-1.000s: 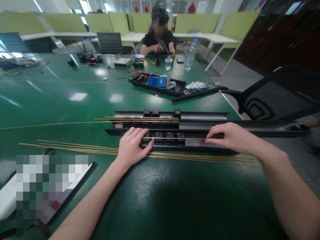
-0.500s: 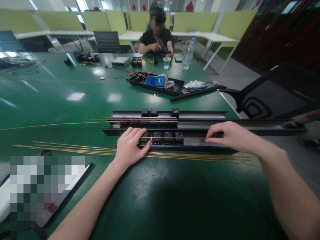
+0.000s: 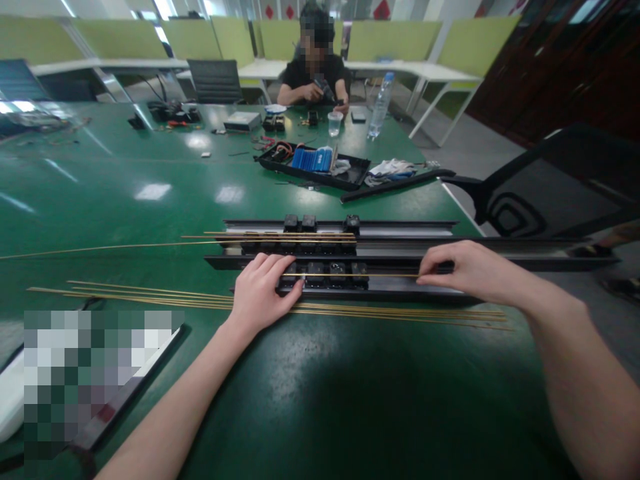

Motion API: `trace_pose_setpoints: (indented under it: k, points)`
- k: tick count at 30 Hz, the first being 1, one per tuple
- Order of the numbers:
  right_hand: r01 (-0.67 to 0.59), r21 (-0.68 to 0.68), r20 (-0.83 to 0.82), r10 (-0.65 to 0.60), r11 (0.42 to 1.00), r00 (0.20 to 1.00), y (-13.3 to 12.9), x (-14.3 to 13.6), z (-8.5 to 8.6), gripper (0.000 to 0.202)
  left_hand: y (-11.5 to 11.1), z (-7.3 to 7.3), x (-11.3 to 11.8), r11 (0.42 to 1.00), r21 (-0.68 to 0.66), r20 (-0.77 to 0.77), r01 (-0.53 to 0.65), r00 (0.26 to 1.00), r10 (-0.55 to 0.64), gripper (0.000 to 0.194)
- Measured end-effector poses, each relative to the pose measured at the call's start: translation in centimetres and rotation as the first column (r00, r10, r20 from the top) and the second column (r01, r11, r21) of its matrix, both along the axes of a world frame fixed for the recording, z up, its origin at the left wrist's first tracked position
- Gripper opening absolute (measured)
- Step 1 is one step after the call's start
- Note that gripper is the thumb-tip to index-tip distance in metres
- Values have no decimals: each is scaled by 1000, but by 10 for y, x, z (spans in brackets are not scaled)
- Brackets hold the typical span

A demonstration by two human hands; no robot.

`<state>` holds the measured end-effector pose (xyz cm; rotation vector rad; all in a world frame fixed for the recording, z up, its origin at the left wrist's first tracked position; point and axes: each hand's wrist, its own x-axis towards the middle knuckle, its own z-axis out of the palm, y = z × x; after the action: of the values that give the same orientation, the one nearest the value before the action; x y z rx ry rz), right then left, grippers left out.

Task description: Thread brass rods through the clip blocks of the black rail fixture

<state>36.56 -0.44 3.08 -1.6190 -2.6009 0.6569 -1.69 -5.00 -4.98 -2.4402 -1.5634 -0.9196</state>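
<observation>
My right hand (image 3: pixel 463 270) pinches the right end of a thin brass-coloured rod (image 3: pixel 390 275). The rod runs left over several black blocks (image 3: pixel 337 273) in the nearest dark channel (image 3: pixel 395 291) and meets the fingers of my left hand (image 3: pixel 263 290). That hand is closed around the leftmost block (image 3: pixel 290 275) of this row, thumb on the near side. It partly hides the block, and the rod's left end is out of sight. More thin rods (image 3: pixel 380 315) lie on the table just in front of the channel, passing under my left wrist.
Behind are two more channels (image 3: pixel 410 227) with black blocks, and rods across the middle one. Beyond lie a black tray (image 3: pixel 357 175) with blue pieces, a bottle (image 3: pixel 381 107) and a cup (image 3: pixel 335 123). A co-worker (image 3: pixel 315 73) sits opposite. A chair (image 3: pixel 565 180) stands right.
My right hand has shifted slightly to the right, still pinching the rod. My left hand stays at the block. The co-worker's hands and the dark tool have moved a little.
</observation>
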Motion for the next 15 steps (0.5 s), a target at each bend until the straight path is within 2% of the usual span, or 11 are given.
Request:
trace_pose_setpoints:
  k: [15]
  points:
    - [131, -68, 45, -128, 989, 991, 1, 19, 3, 27, 0, 0, 0, 1000, -3, -15, -6, 1000, 6, 38]
